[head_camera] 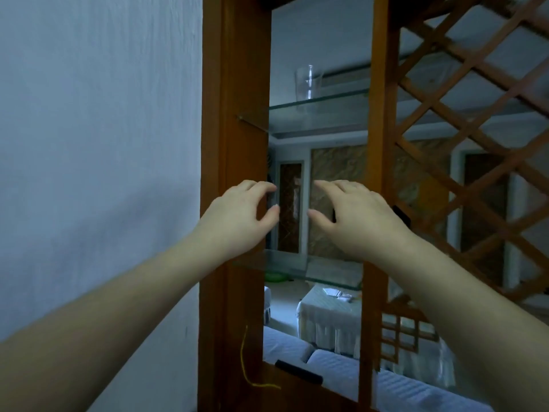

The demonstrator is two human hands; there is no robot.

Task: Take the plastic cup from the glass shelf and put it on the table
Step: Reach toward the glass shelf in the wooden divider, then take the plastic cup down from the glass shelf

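Observation:
A clear plastic cup (307, 83) stands upright on the upper glass shelf (332, 100) inside a wooden frame. My left hand (237, 215) and my right hand (356, 215) are both raised in front of the opening, well below the cup, with fingers curled and apart. Neither hand holds anything. A table (326, 307) with a pale cloth shows through the opening, in the room beyond and lower down.
The wooden frame posts (237, 114) stand on either side of the opening, and a wooden lattice (475, 114) fills the right. A lower glass shelf (326, 270) sits under my hands. A white wall (98, 144) is at left; a pale sofa (341, 370) lies below.

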